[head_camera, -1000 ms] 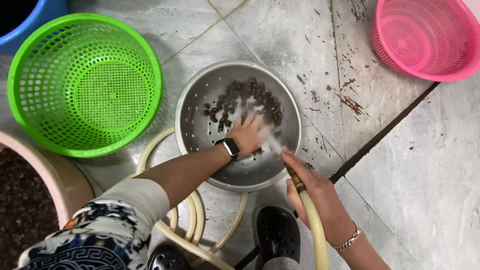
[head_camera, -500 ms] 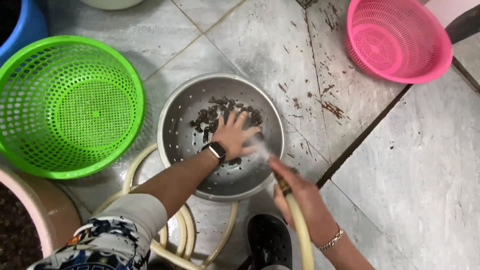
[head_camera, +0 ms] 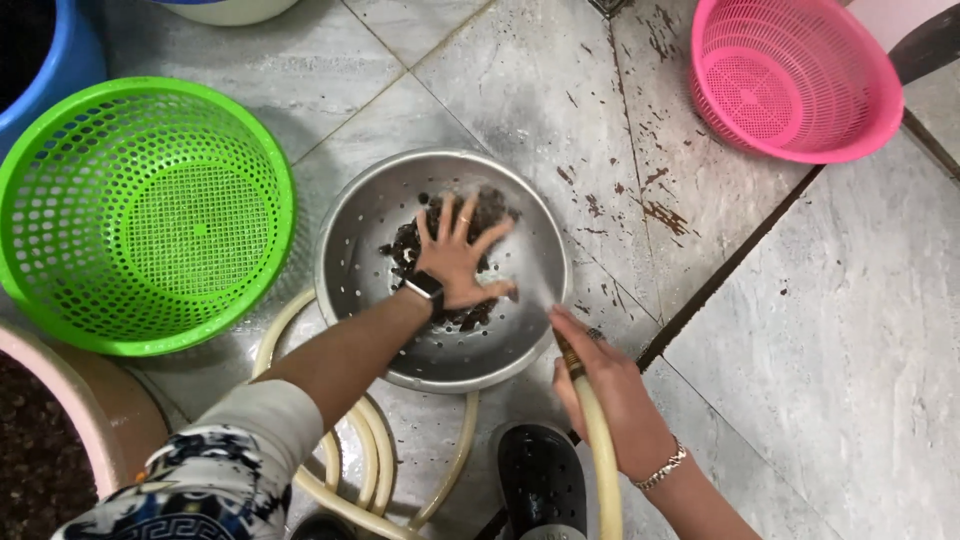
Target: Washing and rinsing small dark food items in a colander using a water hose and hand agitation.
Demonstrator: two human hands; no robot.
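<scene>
Head view: hands (head_camera: 460, 262) splayed, hose-gripping (head_camera: 612, 400).

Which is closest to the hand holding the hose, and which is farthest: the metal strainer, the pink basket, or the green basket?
From the right hand in the head view:
1. Metal strainer, just up and left of it, nearly touching.
2. Pink basket, far up at the top right.
3. Green basket, far across on the left, past the strainer.

Metal colander (head_camera: 350, 240) btwn two baskets: one (head_camera: 40, 250) left, other (head_camera: 860, 120) upper right.
</scene>
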